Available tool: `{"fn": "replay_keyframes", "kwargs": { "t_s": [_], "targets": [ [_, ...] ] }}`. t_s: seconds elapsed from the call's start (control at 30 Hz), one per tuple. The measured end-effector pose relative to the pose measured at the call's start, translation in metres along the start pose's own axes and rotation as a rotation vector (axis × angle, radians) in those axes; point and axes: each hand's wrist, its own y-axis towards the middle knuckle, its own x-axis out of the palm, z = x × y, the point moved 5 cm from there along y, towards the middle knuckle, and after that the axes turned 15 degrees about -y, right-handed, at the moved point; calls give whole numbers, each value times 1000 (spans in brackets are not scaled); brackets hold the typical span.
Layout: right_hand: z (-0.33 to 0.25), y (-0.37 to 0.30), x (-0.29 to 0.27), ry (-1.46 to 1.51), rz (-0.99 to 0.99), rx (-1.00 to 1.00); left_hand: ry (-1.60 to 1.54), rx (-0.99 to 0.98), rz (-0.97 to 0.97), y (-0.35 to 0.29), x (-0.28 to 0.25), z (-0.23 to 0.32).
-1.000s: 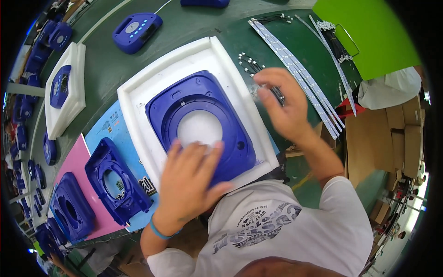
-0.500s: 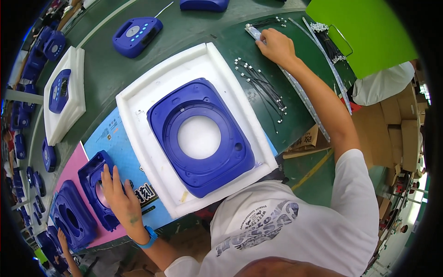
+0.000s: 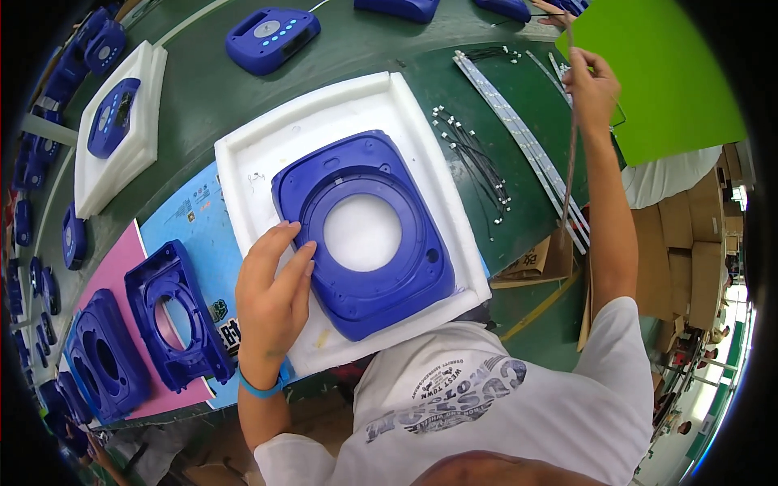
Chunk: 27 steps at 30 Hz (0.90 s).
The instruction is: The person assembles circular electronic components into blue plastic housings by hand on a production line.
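My right hand (image 3: 593, 87) is raised at the far right, its fingers pinched round a long thin LED strip (image 3: 570, 166) that hangs edge-on toward me. Below it on the green table lie several more white LED strips (image 3: 519, 134) side by side. My left hand (image 3: 274, 296) hovers over the left rim of a white foam tray (image 3: 229, 174); its fingers are spread and its tips reach the left edge of a blue plastic housing (image 3: 373, 304). That housing lies flat in the tray, its big round opening facing up. Whether the fingertips touch it, I cannot tell.
Short black cables (image 3: 474, 158) with white connectors lie right of the tray. Two more blue housings, one open frame (image 3: 182, 320) and one shell (image 3: 109, 356), stand at left on a pink mat. Finished blue units (image 3: 271, 39) sit farther off. A green board (image 3: 656, 73) rises at right.
My right hand has lifted an LED strip and moved right with it. My left hand has come from the open blue frame at left to the edge of the housing in the tray.
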Motion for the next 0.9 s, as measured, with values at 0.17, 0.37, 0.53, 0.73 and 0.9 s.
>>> {"fn": "replay_keyframes", "kwargs": {
  "t_s": [0.17, 0.37, 0.53, 0.73, 0.9],
  "targets": [
    [-13, 2, -25, 173, 49, 5, -96, -112, 1, -9, -4, -9],
    [-80, -27, -27, 262, -39, -131, -97, -68, 31, -4, -8, -3],
    [-195, -133, 4, 278, -444, -556, -996, -315, 150, 26, -5, 25],
    [-267, -195, 20, 391, -472, -896, -1004, -232, 241, 68, 5, 55],
    [-285, -165, 11, 370, -299, -865, -1141, -325, 224, 86, -32, 48]
  ]
}}
